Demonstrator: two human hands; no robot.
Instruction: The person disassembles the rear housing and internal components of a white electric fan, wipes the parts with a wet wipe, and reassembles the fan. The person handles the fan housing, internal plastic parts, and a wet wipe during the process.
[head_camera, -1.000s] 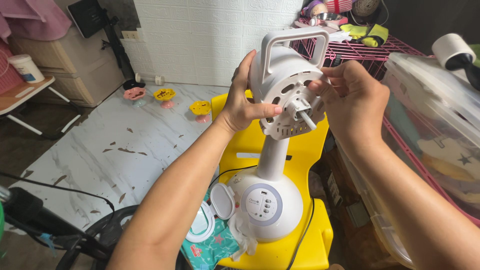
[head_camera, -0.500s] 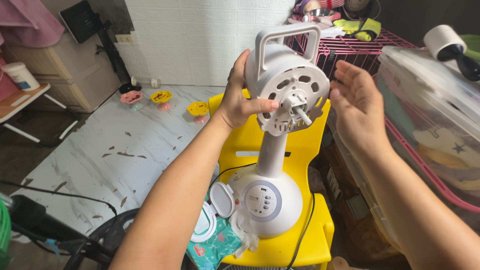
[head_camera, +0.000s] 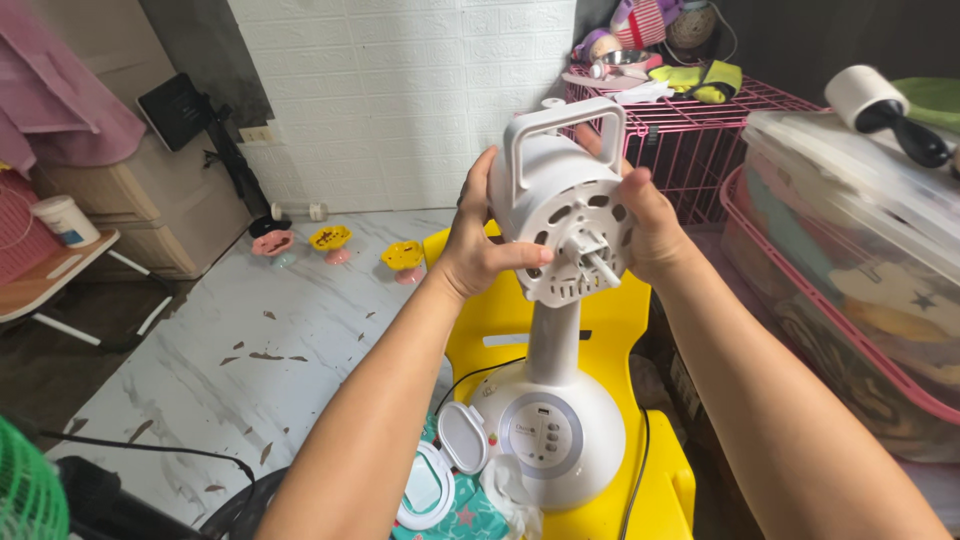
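A white fan body (head_camera: 565, 225) without blades or guard stands on a yellow stool (head_camera: 620, 330). Its round motor head has a carry handle on top and a bare shaft pointing at me. My left hand (head_camera: 480, 250) grips the left side of the motor head, thumb across its front. My right hand (head_camera: 645, 225) is wrapped around the right side of the head. The fan's domed base (head_camera: 550, 435) with a button panel sits below on the stool.
A wet-wipe pack with open white lid (head_camera: 445, 480) lies by the base. A pink wire cage (head_camera: 700, 140) and clear storage bin (head_camera: 860, 230) stand at right. Small coloured dishes (head_camera: 330, 240) sit on the marble floor; a green fan guard (head_camera: 30, 490) is at lower left.
My right hand left the front of the motor head, opened beside it, then closed onto its right side. The left hand kept its grip.
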